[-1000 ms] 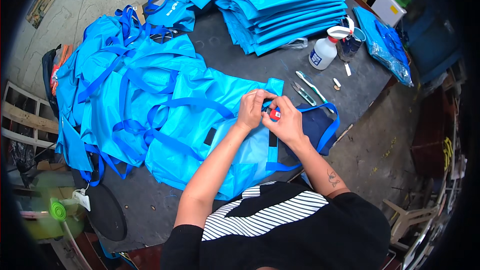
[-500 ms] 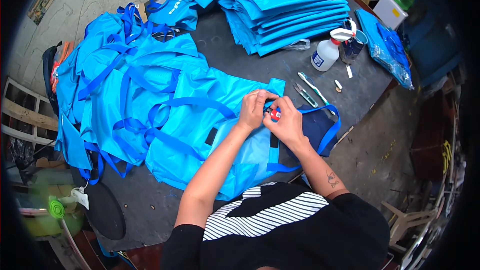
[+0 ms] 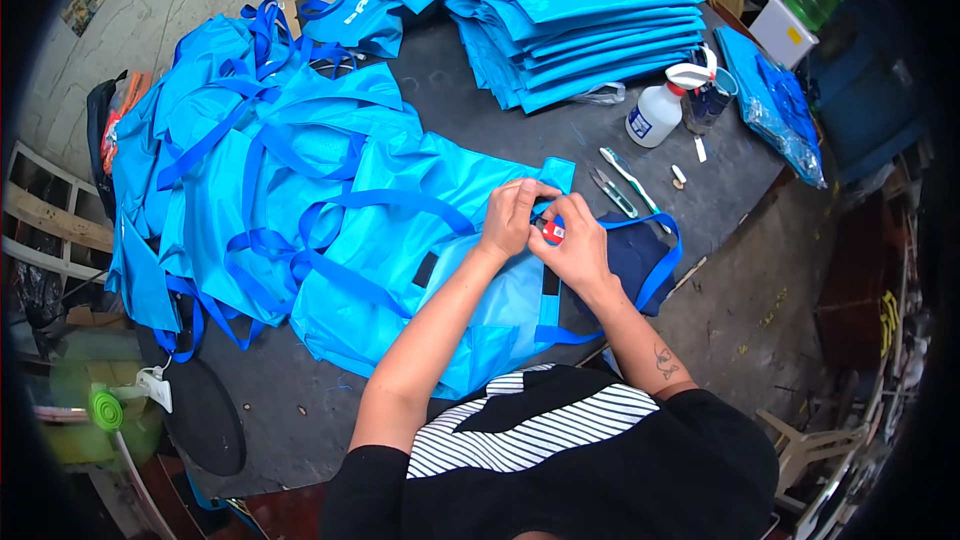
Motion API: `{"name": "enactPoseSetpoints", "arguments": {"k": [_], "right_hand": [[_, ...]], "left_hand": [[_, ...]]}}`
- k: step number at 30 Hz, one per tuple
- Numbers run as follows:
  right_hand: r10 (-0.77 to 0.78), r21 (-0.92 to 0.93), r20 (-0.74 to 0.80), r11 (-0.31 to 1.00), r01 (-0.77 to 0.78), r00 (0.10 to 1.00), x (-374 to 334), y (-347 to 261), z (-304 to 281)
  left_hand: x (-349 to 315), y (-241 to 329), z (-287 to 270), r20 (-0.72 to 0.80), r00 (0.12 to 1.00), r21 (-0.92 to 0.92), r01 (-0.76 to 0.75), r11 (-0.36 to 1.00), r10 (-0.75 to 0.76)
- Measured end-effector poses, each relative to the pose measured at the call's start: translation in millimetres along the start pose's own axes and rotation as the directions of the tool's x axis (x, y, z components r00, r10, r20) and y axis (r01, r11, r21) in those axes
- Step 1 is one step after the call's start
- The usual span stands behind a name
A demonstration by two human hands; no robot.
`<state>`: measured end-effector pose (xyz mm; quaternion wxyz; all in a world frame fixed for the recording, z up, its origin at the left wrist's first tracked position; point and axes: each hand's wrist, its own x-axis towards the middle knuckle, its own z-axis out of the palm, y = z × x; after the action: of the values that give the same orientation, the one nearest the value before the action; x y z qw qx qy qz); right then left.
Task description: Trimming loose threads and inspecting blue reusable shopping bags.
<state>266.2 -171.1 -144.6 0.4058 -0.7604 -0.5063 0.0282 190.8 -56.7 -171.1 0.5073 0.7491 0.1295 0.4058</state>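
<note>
1. The bright blue, glossy fabric bag (image 3: 460, 175) lies spread on the dark-topped desk (image 3: 300, 450), directly in front of the person; its near edge reaches the body, which probably lets both forearms pass over it and work close in.
2. The left hand (image 3: 512, 218) is at the bag's right-hand end, its grip narrow, thumb and forefinger brought together. It seems to steady the material there, though I cannot tell exactly what sits between the fingertips.
3. The right hand (image 3: 575, 235) faces it, its grip closed around a small red object with a white mark (image 3: 553, 232). Thumb and fingers hide most of it; such a fingertip hold likely favours fine control.
4. The flat royal-blue webbing strap (image 3: 675, 240) loops out to the right, around a navy cloth (image 3: 620, 258), apparently clear of the fingers.
5. A slim pointed tool with a greenish handle (image 3: 613, 194) and a white-and-green toothbrush (image 3: 630, 180) lie side by side just beyond the right hand, presumably for easy reach.
6. Farther off stand the white spray bottle (image 3: 655, 115) and the neat stack of folded blue bags (image 3: 600, 50), likely kept out of the working spot.
</note>
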Motion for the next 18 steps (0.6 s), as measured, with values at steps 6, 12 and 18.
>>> {"name": "enactPoseSetpoints", "arguments": {"k": [6,12,18], "right_hand": [[0.012,-0.038,0.014,0.999,-0.011,1.0,-0.5,1.8,0.3],[0.009,-0.008,-0.024,1.0,-0.009,1.0,0.0,2.1,2.2],[0.019,0.0,0.004,1.0,-0.019,1.0,1.5,-0.9,-1.7]], "left_hand": [[-0.6,2.6,-0.7,0.002,1.0,0.003,0.004,1.0,-0.004],[0.0,2.4,1.6,-0.035,0.999,-0.03,-0.005,1.0,0.004],[0.2,2.1,0.2,-0.023,1.0,-0.021,-0.001,1.0,0.001]]}}
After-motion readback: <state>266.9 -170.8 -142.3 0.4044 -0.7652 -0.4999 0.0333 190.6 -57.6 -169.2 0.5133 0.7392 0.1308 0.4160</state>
